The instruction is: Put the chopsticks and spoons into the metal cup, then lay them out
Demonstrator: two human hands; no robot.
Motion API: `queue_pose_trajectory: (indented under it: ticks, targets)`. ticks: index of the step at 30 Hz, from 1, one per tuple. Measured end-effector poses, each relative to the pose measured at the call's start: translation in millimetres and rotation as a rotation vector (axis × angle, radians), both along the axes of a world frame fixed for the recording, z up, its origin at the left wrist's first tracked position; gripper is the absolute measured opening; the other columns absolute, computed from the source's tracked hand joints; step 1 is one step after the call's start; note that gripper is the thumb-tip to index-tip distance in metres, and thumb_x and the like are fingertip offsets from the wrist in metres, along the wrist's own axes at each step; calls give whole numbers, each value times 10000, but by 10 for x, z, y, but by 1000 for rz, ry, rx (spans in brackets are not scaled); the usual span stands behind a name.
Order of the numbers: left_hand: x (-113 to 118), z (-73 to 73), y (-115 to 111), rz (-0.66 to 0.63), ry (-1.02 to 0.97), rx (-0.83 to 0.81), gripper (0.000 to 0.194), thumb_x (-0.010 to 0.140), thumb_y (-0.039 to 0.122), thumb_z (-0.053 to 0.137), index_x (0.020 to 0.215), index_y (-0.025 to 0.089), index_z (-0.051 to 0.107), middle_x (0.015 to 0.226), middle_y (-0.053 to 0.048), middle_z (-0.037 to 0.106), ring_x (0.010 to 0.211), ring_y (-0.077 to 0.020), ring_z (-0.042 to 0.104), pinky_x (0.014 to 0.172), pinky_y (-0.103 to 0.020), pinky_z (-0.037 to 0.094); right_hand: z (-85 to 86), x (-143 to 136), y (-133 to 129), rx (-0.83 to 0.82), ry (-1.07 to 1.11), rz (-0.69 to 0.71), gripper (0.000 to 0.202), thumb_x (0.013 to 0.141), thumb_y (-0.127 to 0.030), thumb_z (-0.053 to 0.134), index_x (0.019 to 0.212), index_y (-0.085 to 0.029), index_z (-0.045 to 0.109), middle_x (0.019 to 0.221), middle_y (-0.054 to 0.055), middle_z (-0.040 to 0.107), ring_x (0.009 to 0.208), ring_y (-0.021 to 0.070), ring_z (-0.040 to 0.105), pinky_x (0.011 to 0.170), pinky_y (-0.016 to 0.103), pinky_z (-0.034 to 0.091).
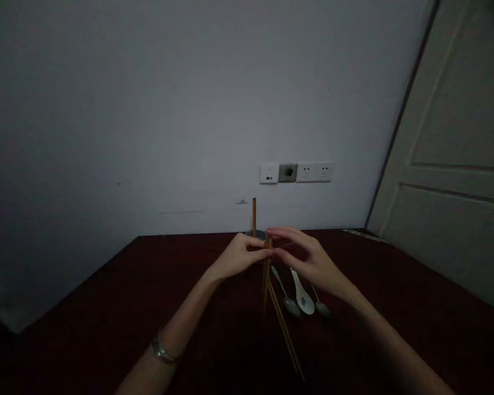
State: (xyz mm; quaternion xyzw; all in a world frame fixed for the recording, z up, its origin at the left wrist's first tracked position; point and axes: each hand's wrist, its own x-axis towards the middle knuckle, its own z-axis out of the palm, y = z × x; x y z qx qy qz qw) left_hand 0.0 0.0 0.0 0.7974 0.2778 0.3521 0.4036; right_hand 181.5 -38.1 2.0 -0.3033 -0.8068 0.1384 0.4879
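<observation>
Nearest, the chopsticks [282, 323] slant over the dark worktop [107, 307] mid-width; thin, stiff, light and slick, likely best pinched near their tops. The left hand [239, 257] and right hand [304, 258] are pinched together on them there, spoons [302, 299] beyond

wooden chopsticks [271, 296], glossy white ceramic spoon [303, 296], shiny metal spoons [287, 299], metal bracelet [163, 351]

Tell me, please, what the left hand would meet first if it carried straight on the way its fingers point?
Most likely the right hand: the left hand points rightward, its fingertips already at the wooden chopsticks held between both hands. Depth is hard to judge in this dim view.
</observation>
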Motion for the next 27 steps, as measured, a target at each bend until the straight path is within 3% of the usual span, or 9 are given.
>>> queue_pose_trajectory:
  ticks: [16,20,23,27]
  targets:
    - [-16,32,-61,-8,-5,-1,278,742,361,569,675,109,664,582,-2,536,566,-88,444,544,-220,341,-21,-45,-35,-8,12,28,306,803,-246,524,1104,-256,577,1106,51,591,1000,179,551,844,359,468]
    - [-56,61,-56,15,-50,-58,277,734,363,584,769,107,685,677,-49,615,612,-109,509,574,-237,388,-27,-25,11,-171,205,-5,365,778,-282,552,1142,-244,561,1099,61,612,966,185,581,837,366,473]
    - [-91,91,-49,26,-82,-83,280,731,360,590,797,106,688,735,-77,646,650,-126,547,612,-254,418,-49,17,85,-371,310,-44,300,733,-325,595,1000,-199,650,1000,77,661,915,204,610,823,373,478]
    - [-124,123,-34,35,-98,-80,275,740,359,579,782,111,690,753,-88,660,674,-134,570,628,-256,433,-100,0,140,-666,266,65,293,682,-359,632,886,-157,688,873,97,690,817,210,637,741,372,501]
